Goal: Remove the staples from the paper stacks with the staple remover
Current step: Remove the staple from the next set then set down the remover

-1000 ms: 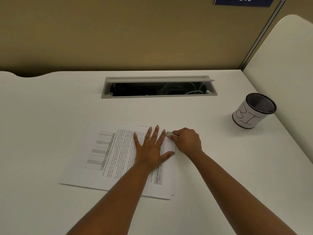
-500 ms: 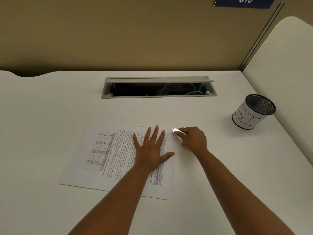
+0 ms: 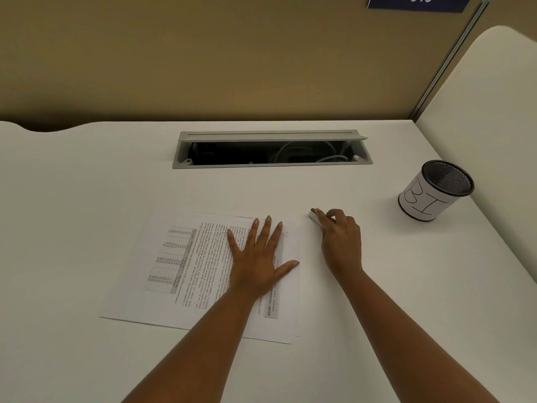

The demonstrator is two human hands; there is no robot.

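Pressing one paper stack (image 3: 203,271) flat, our left hand (image 3: 258,257) lies open-fingered; our right hand (image 3: 341,239) pinches one staple remover (image 3: 314,217); one mesh cup (image 3: 434,190) at two o'clock, contents indiscernible.

Illumination is dim and warm, with a yellowish cast over the whole scene. The white tabletop (image 3: 87,199) reads as dull grey-cream, brightest across its middle and darker toward the lower corners. Light is diffuse and appears to come from overhead: shadows are soft and short. A faint shadow lies beside the mesh cup (image 3: 434,190), on its left, and a thin one under the right hand (image 3: 341,242). The cable tray opening (image 3: 270,151) is nearly black inside. No glare or blown highlights noted. Wide-angle distortion bends the tabletop's far edge and the partition post (image 3: 447,59) at right. Fine print on the paper (image 3: 186,266) is soft and illegible; compression blur is general.
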